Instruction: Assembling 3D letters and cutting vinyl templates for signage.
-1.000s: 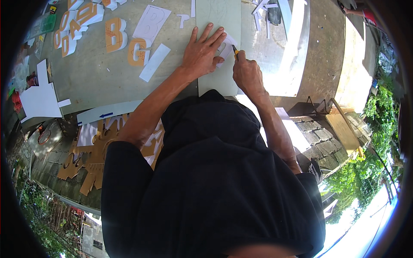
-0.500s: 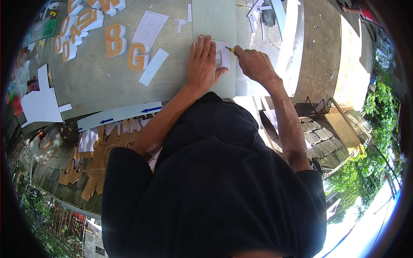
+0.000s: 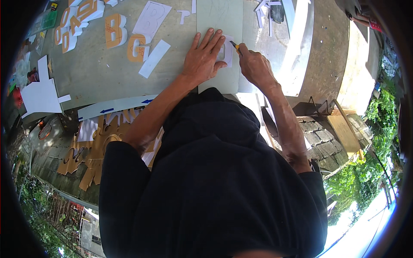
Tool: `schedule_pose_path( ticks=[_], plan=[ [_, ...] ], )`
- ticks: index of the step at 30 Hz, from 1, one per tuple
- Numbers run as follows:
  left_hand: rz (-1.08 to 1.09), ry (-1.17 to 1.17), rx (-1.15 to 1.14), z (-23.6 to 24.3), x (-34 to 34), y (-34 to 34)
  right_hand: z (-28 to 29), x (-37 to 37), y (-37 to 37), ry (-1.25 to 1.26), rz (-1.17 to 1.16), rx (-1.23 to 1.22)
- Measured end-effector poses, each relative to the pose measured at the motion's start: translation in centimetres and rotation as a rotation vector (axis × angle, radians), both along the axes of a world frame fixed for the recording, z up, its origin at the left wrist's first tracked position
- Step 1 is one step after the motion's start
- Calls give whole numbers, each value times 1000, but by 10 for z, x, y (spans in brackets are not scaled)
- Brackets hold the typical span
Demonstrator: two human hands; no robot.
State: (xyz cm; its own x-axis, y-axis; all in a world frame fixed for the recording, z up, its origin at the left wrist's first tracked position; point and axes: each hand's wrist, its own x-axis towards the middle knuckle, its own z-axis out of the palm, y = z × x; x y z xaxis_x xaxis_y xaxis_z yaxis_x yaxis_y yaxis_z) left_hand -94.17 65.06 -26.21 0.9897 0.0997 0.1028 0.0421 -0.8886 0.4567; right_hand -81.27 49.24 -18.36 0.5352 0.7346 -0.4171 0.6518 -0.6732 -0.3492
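Note:
My left hand [image 3: 203, 59] lies flat, fingers spread, partly over a small white letter-shaped piece [image 3: 229, 52] on a grey-green board [image 3: 220, 19]. Part of that piece is hidden under the fingers. In my right hand [image 3: 256, 68] is a utility knife [image 3: 235, 45] with a yellow and black body. Its blade points up and left, at the upper right edge of the white piece; whether it touches is too small to tell. Left of my left hand lie a white strip [image 3: 155, 59], a tan-faced block letter [image 3: 136, 48] and a white sheet with a drawn letter [image 3: 151, 21].
More tan-and-white block letters [image 3: 116, 32] stand at the far left. Thin white offcuts [image 3: 270, 19] lie at the far right beside a dark object [image 3: 278, 13]. A white cut-out sheet [image 3: 41, 96] sits at the table's left edge. Brown cut scraps [image 3: 92, 159] are below the near edge.
The knife has shifted slightly, from the white piece's top to its upper right edge. My left fingers have fanned out a little. The whole view has shifted slightly.

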Motion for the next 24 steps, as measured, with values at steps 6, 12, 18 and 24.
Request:
schedule_pose_path(
  ticks=[6,12,18,24],
  plan=[
    [3,9,13,0,1,0,-1,-4,0,-6,-21,-21],
    [11,8,11,0,1,-1,-2,-6,-1,-15,-21,-4],
    [19,17,11,2,1,-2,-3,-10,-2,-9,-44,24],
    [23,15,5,2,1,-3,-5,-16,-2,-34,-71,21]
  ],
)
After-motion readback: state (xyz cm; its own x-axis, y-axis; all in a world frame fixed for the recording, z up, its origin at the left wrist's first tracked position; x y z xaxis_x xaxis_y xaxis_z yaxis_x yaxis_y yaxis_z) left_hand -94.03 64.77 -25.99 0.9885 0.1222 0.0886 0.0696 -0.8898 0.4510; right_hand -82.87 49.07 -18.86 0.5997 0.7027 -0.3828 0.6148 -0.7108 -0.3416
